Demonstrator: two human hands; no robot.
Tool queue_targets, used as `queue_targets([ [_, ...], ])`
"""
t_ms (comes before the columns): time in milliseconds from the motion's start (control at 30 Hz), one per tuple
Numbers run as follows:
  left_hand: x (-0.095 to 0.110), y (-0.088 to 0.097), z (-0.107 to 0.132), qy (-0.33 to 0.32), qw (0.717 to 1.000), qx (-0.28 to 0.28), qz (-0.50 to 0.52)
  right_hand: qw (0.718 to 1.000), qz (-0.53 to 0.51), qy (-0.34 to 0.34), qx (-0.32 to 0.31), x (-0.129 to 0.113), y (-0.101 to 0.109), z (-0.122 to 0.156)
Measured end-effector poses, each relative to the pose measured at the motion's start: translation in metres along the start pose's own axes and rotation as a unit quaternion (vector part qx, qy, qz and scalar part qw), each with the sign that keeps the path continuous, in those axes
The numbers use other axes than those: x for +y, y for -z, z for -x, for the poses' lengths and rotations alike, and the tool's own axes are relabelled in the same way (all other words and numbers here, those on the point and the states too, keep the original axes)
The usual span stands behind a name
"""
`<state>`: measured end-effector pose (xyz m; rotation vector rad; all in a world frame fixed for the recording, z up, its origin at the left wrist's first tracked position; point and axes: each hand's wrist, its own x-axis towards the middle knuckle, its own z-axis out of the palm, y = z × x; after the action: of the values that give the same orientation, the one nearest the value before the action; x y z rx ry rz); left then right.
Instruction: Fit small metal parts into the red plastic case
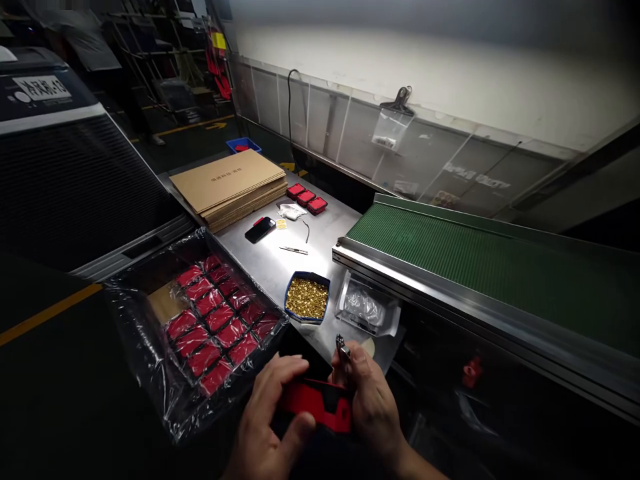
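Observation:
Near the bottom middle, my left hand (277, 413) curls around a small red and black case (320, 405), thumb in front and fingers over the far side. At the case's right end is my right hand (373, 403), closed, with a small shiny metal tool (343, 347) sticking up between thumb and fingers. Its exact kind is hard to make out. How far the right fingers also bear on the case is hidden. Beyond the hands stands a blue tray (287, 303) filled with small gold-coloured metal parts (307, 298).
A plastic-lined box (145, 373) with several red cases (220, 319) stands on the left. Flat cardboard (227, 177), a phone (261, 230), a pen-like tool (294, 251) and red cases (307, 198) lie on the metal table. A green conveyor (450, 257) borders the right; a clear bag bin (367, 307) sits below it.

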<state>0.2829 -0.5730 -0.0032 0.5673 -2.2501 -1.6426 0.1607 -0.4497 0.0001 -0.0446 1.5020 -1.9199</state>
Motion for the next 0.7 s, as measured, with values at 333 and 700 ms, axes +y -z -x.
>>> queue_targets([
  [333,0.008,-0.005,-0.011,-0.138,0.987,-0.084,-0.025,0.992,0.108,0.039,-0.043,-0.006,0.003,0.004],
  [700,0.012,0.012,-0.015,-0.168,0.98,-0.066,-0.085,0.995,0.09,0.044,-0.023,-0.02,0.006,-0.005],
])
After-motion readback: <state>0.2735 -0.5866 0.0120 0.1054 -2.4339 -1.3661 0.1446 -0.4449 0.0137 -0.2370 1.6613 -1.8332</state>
